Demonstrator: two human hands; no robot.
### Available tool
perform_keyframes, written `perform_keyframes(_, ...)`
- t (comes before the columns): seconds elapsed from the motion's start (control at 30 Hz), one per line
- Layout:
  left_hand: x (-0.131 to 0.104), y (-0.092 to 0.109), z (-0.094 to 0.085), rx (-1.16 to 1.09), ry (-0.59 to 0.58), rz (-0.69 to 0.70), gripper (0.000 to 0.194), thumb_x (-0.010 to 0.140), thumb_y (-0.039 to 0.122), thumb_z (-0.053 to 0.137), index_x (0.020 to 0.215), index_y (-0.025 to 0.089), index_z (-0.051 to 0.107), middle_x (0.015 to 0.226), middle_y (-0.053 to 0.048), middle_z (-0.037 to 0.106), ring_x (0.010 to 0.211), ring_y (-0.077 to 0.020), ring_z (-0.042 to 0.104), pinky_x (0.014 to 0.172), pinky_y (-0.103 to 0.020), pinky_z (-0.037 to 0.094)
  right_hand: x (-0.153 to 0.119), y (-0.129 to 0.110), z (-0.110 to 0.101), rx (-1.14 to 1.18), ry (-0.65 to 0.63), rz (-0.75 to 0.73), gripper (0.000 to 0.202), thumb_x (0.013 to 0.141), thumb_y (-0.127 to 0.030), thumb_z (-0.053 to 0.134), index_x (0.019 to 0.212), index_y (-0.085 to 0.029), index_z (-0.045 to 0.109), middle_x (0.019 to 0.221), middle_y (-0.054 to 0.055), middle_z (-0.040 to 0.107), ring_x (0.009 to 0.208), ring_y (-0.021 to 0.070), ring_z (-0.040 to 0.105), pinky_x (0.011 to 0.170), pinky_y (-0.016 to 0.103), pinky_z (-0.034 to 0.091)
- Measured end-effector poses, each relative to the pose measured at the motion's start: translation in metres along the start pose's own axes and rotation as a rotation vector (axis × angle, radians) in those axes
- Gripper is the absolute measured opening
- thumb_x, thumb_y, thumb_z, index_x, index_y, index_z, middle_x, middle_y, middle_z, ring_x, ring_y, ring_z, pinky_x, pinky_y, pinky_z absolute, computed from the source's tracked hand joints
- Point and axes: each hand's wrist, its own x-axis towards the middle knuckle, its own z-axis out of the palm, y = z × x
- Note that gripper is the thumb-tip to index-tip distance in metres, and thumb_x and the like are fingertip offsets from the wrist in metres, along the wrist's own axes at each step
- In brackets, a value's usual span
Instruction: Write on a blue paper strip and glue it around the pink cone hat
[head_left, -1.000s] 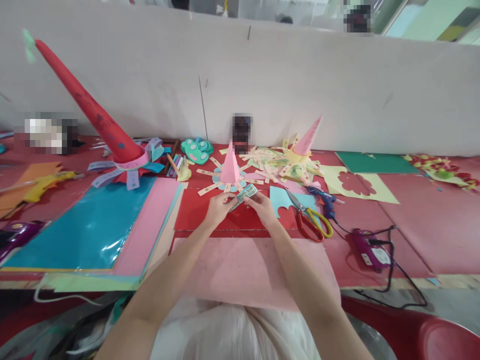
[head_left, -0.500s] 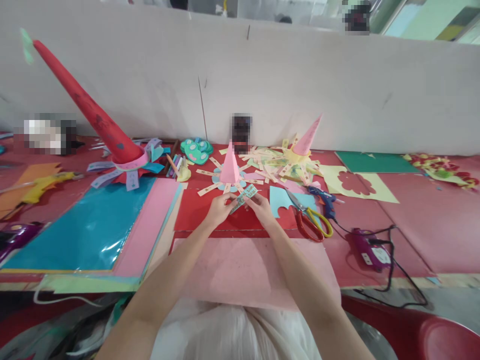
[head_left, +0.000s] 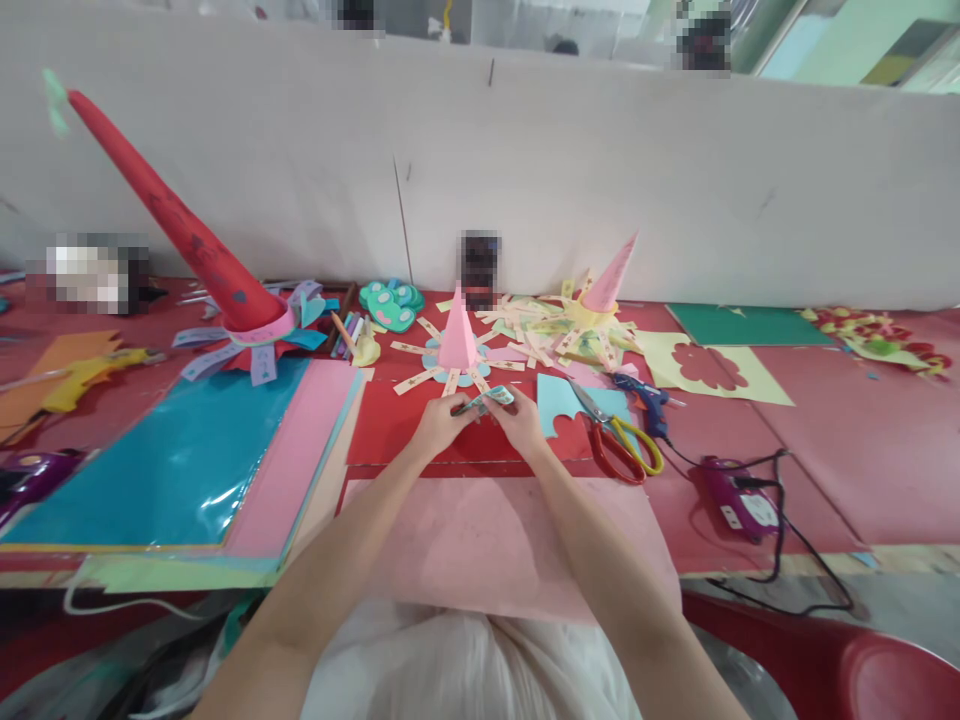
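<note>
Pinched between both hands is a small pale-green printed sheet point(head_left: 499, 395), tilted so that mostly its edge and a narrow face show. My left hand point(head_left: 441, 424) grips its left end. My right hand point(head_left: 519, 420) holds the right end, thumb and fingers closed on it. Just beyond the hands stands a pink paper cone point(head_left: 457, 340) on a light-blue scalloped base, with printed paper strips point(head_left: 418, 381) spread around it. Red paper point(head_left: 390, 425) lies under the hands. To the right, scissors point(head_left: 619, 440) with red and yellow handles rest on cut light-blue paper point(head_left: 553, 400).
A tall red cone point(head_left: 180, 225) stands at left behind a blue sheet point(head_left: 172, 450). A yellow glue gun point(head_left: 94, 375) lies far left. Another pink cone point(head_left: 611, 275) stands back right. A blue glue gun point(head_left: 645, 395) and a purple power strip point(head_left: 739, 500) with black cable lie right.
The printed sheet has turned from showing its broad face to lying more edge-on. Both hands remain in nearly the same place, fingers slightly shifted.
</note>
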Motion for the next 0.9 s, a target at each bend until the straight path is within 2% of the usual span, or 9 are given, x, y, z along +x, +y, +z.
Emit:
perform_keyframes(0.27, -0.0026, 0.0068, -0.0037, -0.046, -0.059, 0.032, 0.024, 0.087, 0.036, 0.053, 0.086, 0.013, 0.060, 0.082, -0.001, 0.062, 0.074, -0.0130, 0.060, 0.071, -0.033, 0.051, 0.0031, -0.0012, -0.0013, 0.085, -0.125, 0.049, 0.033, 0.063, -0.050, 0.067, 0.066, -0.019, 0.056, 0.057, -0.002, 0.057, 0.048, 0.0112, 0.049, 0.050, 0.026, 0.044)
perform_keyframes(0.47, -0.0005, 0.0010, -0.0008, -0.079, -0.050, 0.007, 0.027, 0.087, 0.035, 0.052, 0.102, 0.014, 0.057, 0.098, -0.005, 0.061, 0.084, -0.0158, 0.060, 0.073, -0.035, 0.051, 0.0017, -0.0025, -0.0018, 0.110, -0.101, 0.043, 0.031, 0.064, -0.047, 0.067, 0.067, -0.020, 0.054, 0.058, -0.003, 0.056, 0.047, 0.0099, 0.047, 0.050, 0.026, 0.043)
perform_keyframes(0.73, -0.0030, 0.0071, -0.0045, -0.112, -0.105, -0.055, 0.024, 0.087, 0.034, 0.053, 0.097, 0.013, 0.058, 0.091, -0.003, 0.062, 0.077, -0.0135, 0.060, 0.069, -0.032, 0.052, 0.0035, -0.0024, -0.0064, 0.117, -0.044, 0.021, 0.032, 0.068, -0.048, 0.064, 0.063, -0.020, 0.051, 0.053, -0.005, 0.049, 0.046, 0.0095, 0.046, 0.050, 0.025, 0.041)
perform_keyframes(0.9, -0.0023, 0.0089, -0.0040, -0.121, -0.116, -0.084, 0.028, 0.087, 0.035, 0.052, 0.106, 0.014, 0.056, 0.102, -0.006, 0.060, 0.086, -0.0165, 0.060, 0.074, -0.036, 0.052, 0.0038, -0.0033, -0.0081, 0.117, -0.014, 0.024, 0.032, 0.068, -0.048, 0.065, 0.064, -0.020, 0.050, 0.052, -0.006, 0.049, 0.045, 0.0094, 0.045, 0.048, 0.025, 0.041)
